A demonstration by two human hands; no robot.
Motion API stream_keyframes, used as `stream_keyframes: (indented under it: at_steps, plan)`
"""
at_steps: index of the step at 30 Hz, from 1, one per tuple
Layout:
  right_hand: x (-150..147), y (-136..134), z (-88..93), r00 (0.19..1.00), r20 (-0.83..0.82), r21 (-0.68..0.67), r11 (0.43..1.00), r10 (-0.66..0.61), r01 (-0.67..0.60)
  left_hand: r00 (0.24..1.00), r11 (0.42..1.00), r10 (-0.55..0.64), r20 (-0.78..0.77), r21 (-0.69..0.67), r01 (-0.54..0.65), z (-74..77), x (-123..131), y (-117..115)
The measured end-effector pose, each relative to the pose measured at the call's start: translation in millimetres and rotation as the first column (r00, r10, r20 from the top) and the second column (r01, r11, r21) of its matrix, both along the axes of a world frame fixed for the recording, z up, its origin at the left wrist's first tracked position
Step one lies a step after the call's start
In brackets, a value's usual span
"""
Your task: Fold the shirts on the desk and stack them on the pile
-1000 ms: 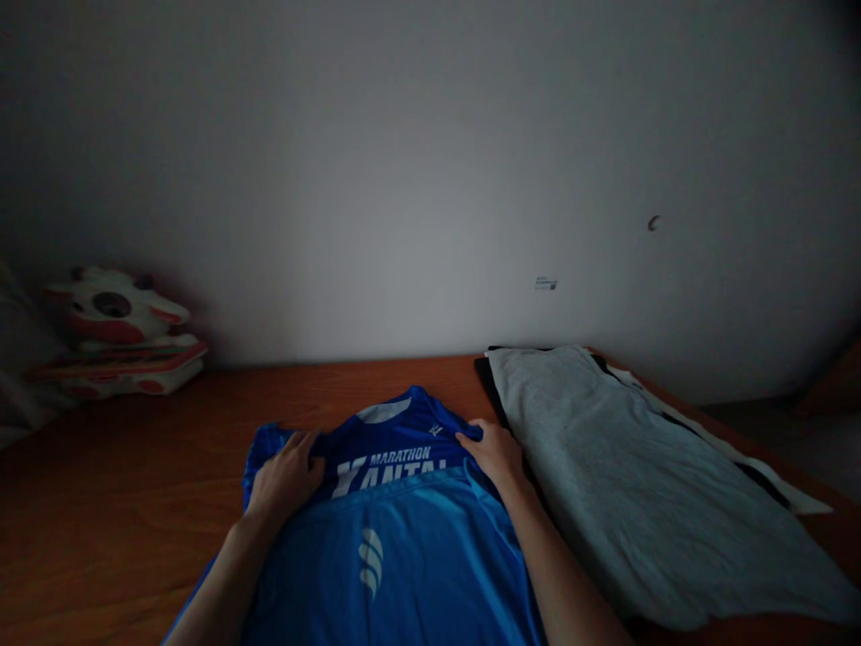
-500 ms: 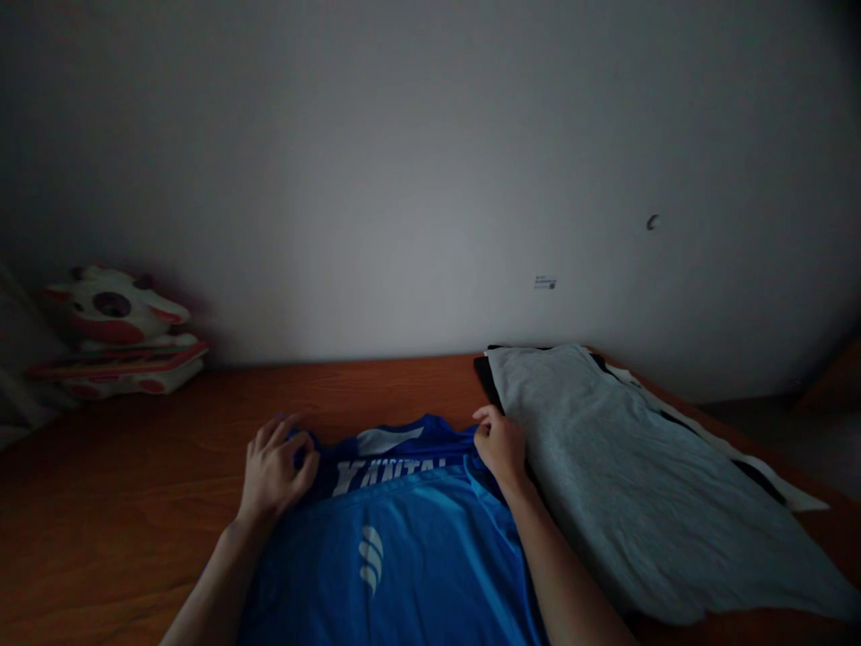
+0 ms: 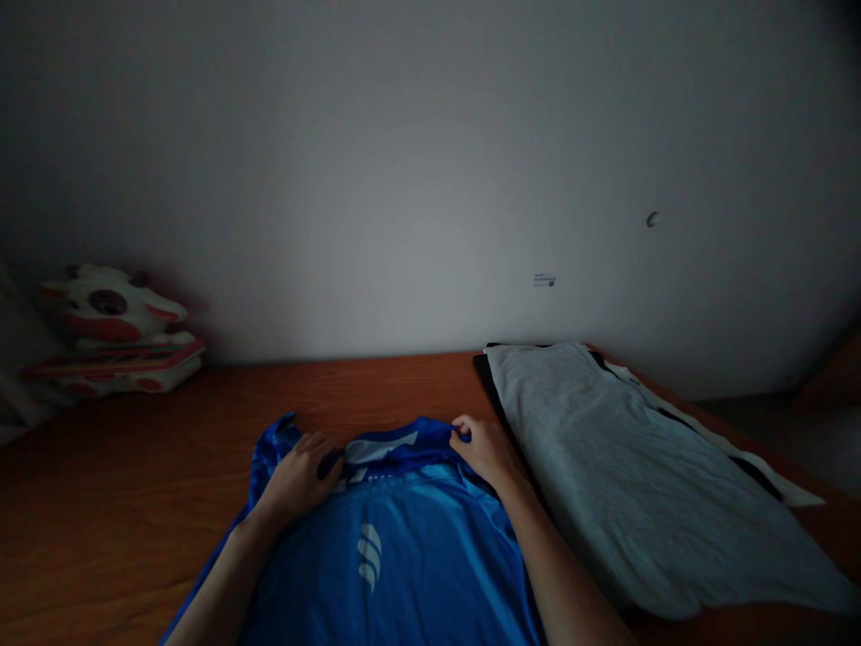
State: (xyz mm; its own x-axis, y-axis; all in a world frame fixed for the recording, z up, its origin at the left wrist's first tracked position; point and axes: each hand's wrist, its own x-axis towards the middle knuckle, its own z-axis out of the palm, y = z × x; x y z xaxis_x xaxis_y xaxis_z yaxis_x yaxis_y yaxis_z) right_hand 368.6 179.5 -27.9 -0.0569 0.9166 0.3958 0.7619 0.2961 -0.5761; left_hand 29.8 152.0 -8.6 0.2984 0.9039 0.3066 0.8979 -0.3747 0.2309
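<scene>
A shiny blue jersey (image 3: pixel 430 547) with a pale leaf-like emblem lies spread in front of me. Its far edge is bunched, showing darker blue cloth and part of a white print. My left hand (image 3: pixel 306 475) is closed on that edge, left of the print, thumb and fingers gathering the cloth. Beyond its knuckles, a loose blue flap sticks out to the left. At the far right corner, my right hand (image 3: pixel 484 449) pinches the jersey's edge between thumb and fingers.
The jersey rests on a brown wooden surface (image 3: pixel 121 502). To the right lies a stack of flat clothes with a grey garment (image 3: pixel 619 475) on top. A cow-shaped toy keyboard (image 3: pixel 127 336) stands at the back left. A pale wall (image 3: pixel 377 179) rises behind.
My left hand has moved right and slightly nearer, exposing the blue flap on its left. My right hand has shifted a little left. The white lettering is now mostly covered by folded cloth.
</scene>
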Motion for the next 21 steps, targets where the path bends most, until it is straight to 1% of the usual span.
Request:
stream_keyframes:
  at_steps: [2,3,4,5,6,7,8,9,10,11,12,13,14,16,18,19,21]
  plan:
    - [-1,2,0.2,0.992,-0.111,0.09,0.994,-0.057,0.067,0.993,0.983,0.086,0.079,0.153,-0.097,1.5,1,0]
    - [-2,3,0.6,0.979,-0.192,0.149,0.983,-0.075,0.105,0.981,0.959,0.131,0.143,0.234,-0.162,3.8,1,-1]
    - [-3,4,1.1,0.959,-0.273,0.207,0.968,-0.08,0.14,0.967,0.93,0.151,0.204,0.303,-0.209,6.8,1,-3]
    - [-4,4,1.4,0.938,-0.339,0.253,0.953,-0.074,0.166,0.96,0.912,0.135,0.246,0.347,-0.217,10.0,1,-5]
    - [-4,5,1.5,0.924,-0.378,0.283,0.942,-0.063,0.179,0.962,0.915,0.084,0.259,0.363,-0.177,13.0,0,-8]
    - [-4,5,1.3,0.918,-0.394,0.299,0.937,-0.052,0.182,0.97,0.936,0.011,0.245,0.34,-0.097,15.4,-1,-11]
    - [-5,5,0.8,0.918,-0.395,0.304,0.936,-0.046,0.177,0.974,0.961,-0.068,0.214,0.276,0.007,17.1,-2,-14]
    - [-4,4,0.1,0.923,-0.383,0.303,0.938,-0.042,0.169,0.974,0.978,-0.137,0.181,0.181,0.104,18.1,-3,-16]
    - [-4,4,-0.6,0.931,-0.362,0.301,0.941,-0.037,0.155,0.971,0.982,-0.183,0.155,0.076,0.173,18.6,-3,-17]
    - [-4,4,-1.2,0.943,-0.33,0.301,0.944,-0.029,0.134,0.97,0.978,-0.202,0.137,-0.017,0.206,18.9,-4,-19]
    - [-3,3,-1.5,0.958,-0.287,0.302,0.947,-0.018,0.108,0.972,0.973,-0.203,0.122,-0.084,0.214,19.3,-4,-19]
    - [-2,2,-1.3,0.972,-0.233,0.304,0.949,-0.014,0.086,0.975,0.97,-0.196,0.108,-0.122,0.208,20.0,-5,-20]
    - [-2,1,-0.5,0.984,-0.177,0.309,0.948,-0.026,0.08,0.979,0.972,-0.184,0.092,-0.132,0.196,21.2,-6,-20]
    - [0,-3,2.7,0.99,-0.083,0.328,0.935,-0.11,0.132,0.983,0.977,-0.179,0.052,-0.107,0.183,24.0,-9,-21]
    - [1,-6,7.3,0.976,-0.034,0.349,0.913,-0.215,0.213,0.978,0.975,-0.21,-0.002,-0.075,0.209,26.2,-13,-20]
    - [2,-7,9.5,0.972,-0.026,0.344,0.911,-0.233,0.228,0.974,0.973,-0.224,-0.034,-0.065,0.222,26.5,-15,-20]
    - [3,-9,13.0,0.979,-0.039,0.272,0.941,-0.198,0.201,0.97,0.973,-0.228,-0.09,-0.07,0.222,25.6,-17,-19]
